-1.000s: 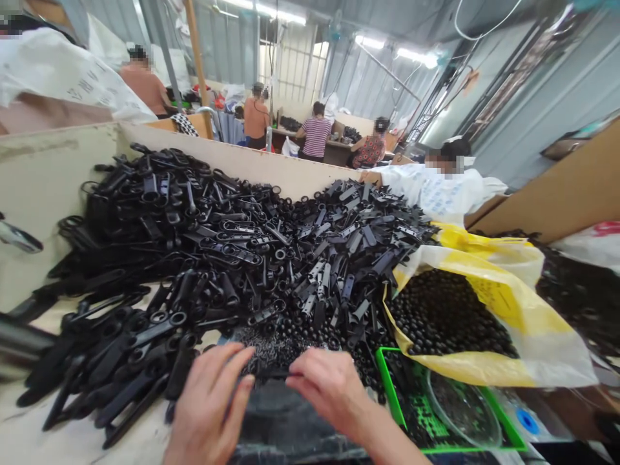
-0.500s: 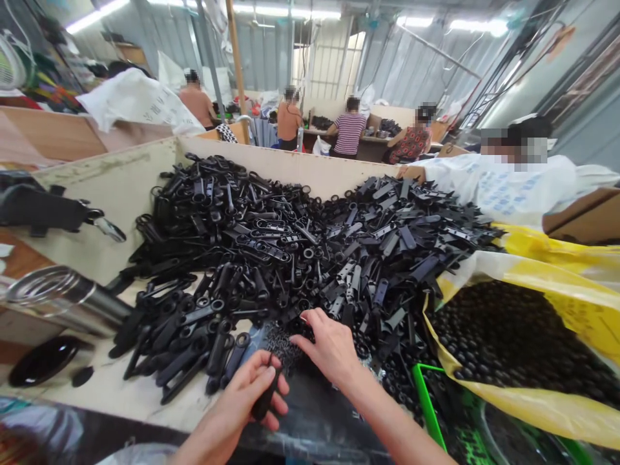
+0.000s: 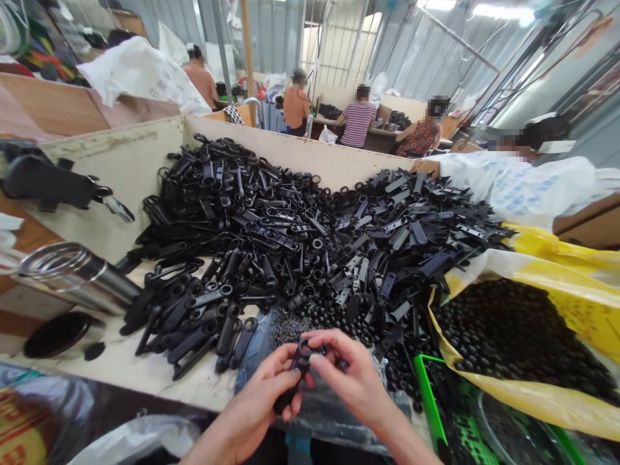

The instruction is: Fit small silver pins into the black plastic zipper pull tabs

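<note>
My left hand [image 3: 268, 386] is closed around a black plastic part [image 3: 285, 400] with a ring at its upper end. Thumb and index finger of my right hand [image 3: 351, 369] pinch at that ring; whether a smaller piece sits between the fingertips is hidden. Just beyond both hands, tiny metal pieces [image 3: 289, 327] lie on a blue cloth [image 3: 256, 342], with loose black balls [image 3: 334, 316] beside them. Similar ring-ended black parts [image 3: 194, 323] are heaped to the left, and flat black pieces [image 3: 402, 239] to the right.
On the right stand a yellow-and-white sack [image 3: 484, 258] of black balls and a green crate [image 3: 429, 394]. A steel cup [image 3: 80, 278] and a round black lid [image 3: 61, 334] are at left. Wooden boards [image 3: 334, 165] edge the bench. Several people [image 3: 358, 123] sit beyond.
My right hand has drawn back from the small pieces to the part in my left hand. My left hand has moved slightly up and right, and the part's ring now shows.
</note>
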Motion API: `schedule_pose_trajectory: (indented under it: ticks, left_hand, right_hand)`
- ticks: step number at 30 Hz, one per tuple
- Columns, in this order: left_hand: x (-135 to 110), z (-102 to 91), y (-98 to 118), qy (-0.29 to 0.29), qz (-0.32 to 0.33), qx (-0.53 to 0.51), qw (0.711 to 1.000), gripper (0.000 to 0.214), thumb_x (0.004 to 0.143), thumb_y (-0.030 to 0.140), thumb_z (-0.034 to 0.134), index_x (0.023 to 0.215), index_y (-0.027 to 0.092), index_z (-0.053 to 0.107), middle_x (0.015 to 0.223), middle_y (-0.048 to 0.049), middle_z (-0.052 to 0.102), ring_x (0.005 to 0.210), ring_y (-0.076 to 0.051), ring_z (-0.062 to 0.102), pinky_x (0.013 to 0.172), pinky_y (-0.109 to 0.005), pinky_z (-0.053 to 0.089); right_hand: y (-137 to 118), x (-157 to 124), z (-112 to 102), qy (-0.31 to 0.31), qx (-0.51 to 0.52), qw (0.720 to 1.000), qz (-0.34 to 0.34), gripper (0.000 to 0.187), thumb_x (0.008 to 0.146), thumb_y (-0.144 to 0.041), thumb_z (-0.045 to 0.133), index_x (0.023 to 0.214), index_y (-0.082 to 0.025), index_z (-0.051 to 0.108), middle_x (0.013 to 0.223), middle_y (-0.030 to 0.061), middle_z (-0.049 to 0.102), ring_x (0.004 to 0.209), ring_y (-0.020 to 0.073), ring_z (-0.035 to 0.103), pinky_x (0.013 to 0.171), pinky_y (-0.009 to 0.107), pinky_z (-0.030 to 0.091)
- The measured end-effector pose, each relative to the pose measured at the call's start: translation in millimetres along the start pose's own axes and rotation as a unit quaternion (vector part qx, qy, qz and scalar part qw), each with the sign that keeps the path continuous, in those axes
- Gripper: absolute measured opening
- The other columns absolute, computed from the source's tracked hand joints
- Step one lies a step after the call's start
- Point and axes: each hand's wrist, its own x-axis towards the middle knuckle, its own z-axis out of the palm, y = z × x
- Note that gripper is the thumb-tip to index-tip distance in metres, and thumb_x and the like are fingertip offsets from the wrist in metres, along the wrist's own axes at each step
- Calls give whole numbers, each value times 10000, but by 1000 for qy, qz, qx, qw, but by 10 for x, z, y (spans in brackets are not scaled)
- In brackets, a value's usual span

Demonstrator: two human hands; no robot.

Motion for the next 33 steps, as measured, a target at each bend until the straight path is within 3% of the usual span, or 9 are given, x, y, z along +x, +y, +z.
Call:
schedule_pose_trajectory:
  ticks: [3, 6, 11, 18, 28, 33]
  left_hand:
    - [-70, 53, -14, -7, -6, -16, 1000, 453, 747, 364, 735, 1126, 162, 588, 851, -3, 647, 566, -69, 503, 513, -215, 316]
    - [-126, 73, -42, 5, 2, -1, 1000, 461, 759, 420, 715, 1108, 143, 595, 852, -24, 657, 583, -78, 501, 531, -226, 315]
    - [-144, 105, -75, 25, 23, 61, 998, 489, 747, 502, 698, 1074, 152, 601, 789, 8, 610, 573, -83, 480, 520, -235, 301]
    - [-142, 122, -147, 8, 31, 113, 993, 426, 832, 429, 614, 1150, 146, 600, 827, -5, 618, 555, -82, 464, 514, -242, 298]
    - [-195, 73, -86, -13, -7, 164, 986, 391, 893, 356, 552, 1202, 126, 619, 824, -32, 661, 518, -72, 407, 492, -241, 211]
    - [-205, 90, -88, -13, -5, 189, 982, 385, 898, 361, 541, 1186, 120, 628, 793, -24, 653, 515, -80, 405, 492, -245, 216]
  right_hand:
    - [31, -144, 94, 7, -65, 991, -119, 127, 936, -147, 630, 1022, -215, 694, 1182, 92, 758, 727, 141, 752, 613, 208, 581]
    - [73, -196, 74, 16, -156, 964, -213, 144, 961, -123, 610, 1040, -201, 702, 1187, 130, 760, 974, 204, 769, 786, 253, 621]
    - [93, -236, -39, 10, -223, 938, -266, 159, 999, -150, 580, 1058, -194, 722, 1157, 123, 771, 949, 186, 775, 810, 236, 627]
    - [78, -302, -97, -20, -232, 942, -240, 332, 1033, -201, 525, 1350, -206, 621, 1113, 110, 756, 951, 194, 759, 789, 258, 627]
    - [-23, -289, -161, -139, -285, 923, -218, 303, 1085, -287, 417, 1271, -189, 635, 1075, 127, 737, 773, 194, 756, 626, 253, 602]
    - [-46, -320, -146, -154, -308, 915, -210, 306, 1093, -284, 378, 1249, -178, 619, 1048, 126, 724, 753, 198, 752, 600, 259, 593]
